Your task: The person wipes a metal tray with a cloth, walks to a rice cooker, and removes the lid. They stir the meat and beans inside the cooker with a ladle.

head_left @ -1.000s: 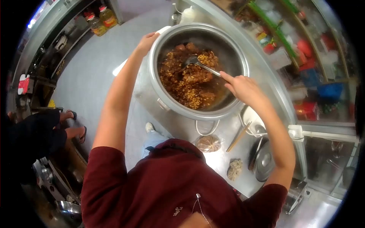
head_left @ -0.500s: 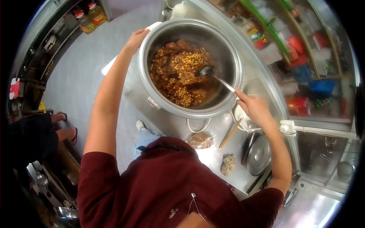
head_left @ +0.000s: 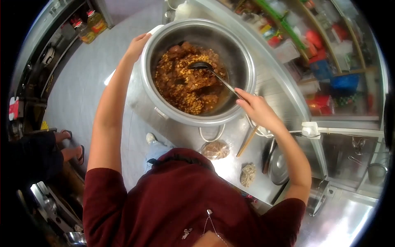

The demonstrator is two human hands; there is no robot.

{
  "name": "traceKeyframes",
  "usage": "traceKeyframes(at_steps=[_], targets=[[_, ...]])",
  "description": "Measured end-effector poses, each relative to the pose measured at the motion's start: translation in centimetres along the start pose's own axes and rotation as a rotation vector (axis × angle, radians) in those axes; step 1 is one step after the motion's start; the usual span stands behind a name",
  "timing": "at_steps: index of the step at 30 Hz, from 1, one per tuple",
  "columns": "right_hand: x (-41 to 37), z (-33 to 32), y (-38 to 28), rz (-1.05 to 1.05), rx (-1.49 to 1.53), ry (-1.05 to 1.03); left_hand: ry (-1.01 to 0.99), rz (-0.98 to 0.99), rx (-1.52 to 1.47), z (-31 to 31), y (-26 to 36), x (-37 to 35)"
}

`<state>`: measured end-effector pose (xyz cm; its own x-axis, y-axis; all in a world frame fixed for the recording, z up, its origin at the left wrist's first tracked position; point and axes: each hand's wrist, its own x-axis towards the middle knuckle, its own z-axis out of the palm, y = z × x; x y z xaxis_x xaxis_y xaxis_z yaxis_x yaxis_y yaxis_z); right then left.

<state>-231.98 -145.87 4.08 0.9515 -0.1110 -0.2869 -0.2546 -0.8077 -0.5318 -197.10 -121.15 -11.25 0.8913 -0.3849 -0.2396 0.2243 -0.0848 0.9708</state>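
A large metal pot (head_left: 230, 46) holds a brown stew (head_left: 186, 84) with yellow beans or kernels and dark chunks in it. My left hand (head_left: 139, 45) is closed at the pot's white side handle (head_left: 155, 30), upper left. My right hand (head_left: 260, 108) grips the long handle of a ladle (head_left: 222, 81) over the pot's right rim. The ladle's dark bowl is over the middle of the stew, its hollow partly in view.
On the steel counter lie a plastic bag of brown food (head_left: 215, 150), a wooden stick (head_left: 247, 142), a crumpled cloth (head_left: 247, 175) and a metal lid (head_left: 279, 166). Packed shelves (head_left: 329, 74) stand to the right. Another person's legs (head_left: 70, 153) show at the left.
My right hand and the ladle have moved left and slightly up over the stew. The whole view has shifted a little; my left hand stays at the pot handle.
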Motion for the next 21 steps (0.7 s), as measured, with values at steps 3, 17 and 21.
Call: traceKeyframes(at_steps=[3,17,21], targets=[[0.5,0.1,-0.7,0.015,-0.117,-0.044,-0.008,-0.014,0.034,-0.3,-0.1,0.1],[-3.9,-2.4,-2.5,0.163,-0.497,-0.164,0.048,-0.016,0.087,0.0,1.0,-0.3],[-2.5,-3.8,-1.7,0.065,-0.391,-0.040,0.015,0.037,0.087,-0.8,-0.7,1.5]])
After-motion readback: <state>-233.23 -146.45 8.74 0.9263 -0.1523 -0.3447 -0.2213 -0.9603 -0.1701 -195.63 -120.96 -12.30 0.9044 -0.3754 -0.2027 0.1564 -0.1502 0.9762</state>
